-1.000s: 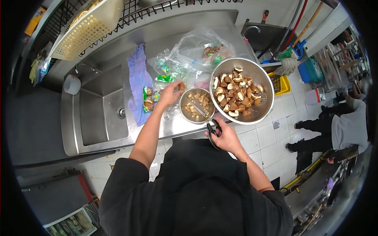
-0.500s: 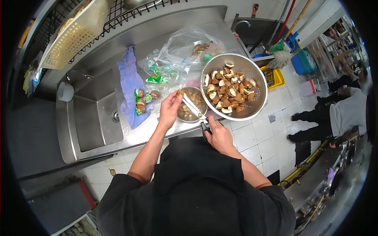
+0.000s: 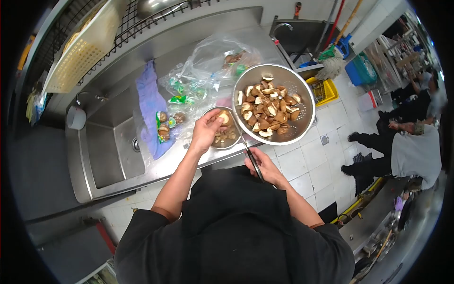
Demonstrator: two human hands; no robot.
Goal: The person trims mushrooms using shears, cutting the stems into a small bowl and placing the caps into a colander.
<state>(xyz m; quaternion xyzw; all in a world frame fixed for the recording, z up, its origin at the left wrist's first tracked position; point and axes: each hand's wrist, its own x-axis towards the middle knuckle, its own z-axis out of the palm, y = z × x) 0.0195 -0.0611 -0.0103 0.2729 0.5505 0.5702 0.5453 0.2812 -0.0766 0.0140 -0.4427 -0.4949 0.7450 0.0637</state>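
My left hand [image 3: 206, 133] pinches a mushroom [image 3: 223, 117], its pale underside showing, above a small metal bowl [image 3: 239, 137]. Cut mushroom stems [image 3: 225, 138] lie in that bowl. In my right hand [image 3: 265, 166] is a pair of scissors [image 3: 254, 163] with black handles, seen edge-on, the blades pointing up past the bowl's right side. A large steel colander [image 3: 306, 120] right of the bowl holds many cut brown mushrooms [image 3: 269, 106]. Left of the bowl, packed mushrooms [image 3: 163, 132] sit in green-marked plastic on a purple cloth [image 3: 150, 102].
Clear plastic bags [image 3: 208, 61] lie on the steel counter behind the bowl. A sink [image 3: 111, 156] is at the left, and a perforated cream basket [image 3: 78, 57] sits on the rack above. Other people stand at the right, one in a grey shirt [image 3: 414, 154]. A yellow crate [image 3: 326, 92] stands on the floor.
The scissors have turned edge-on and their blades have come away from the mushroom in my left hand. That mushroom now shows its pale underside. The view has shifted slightly.
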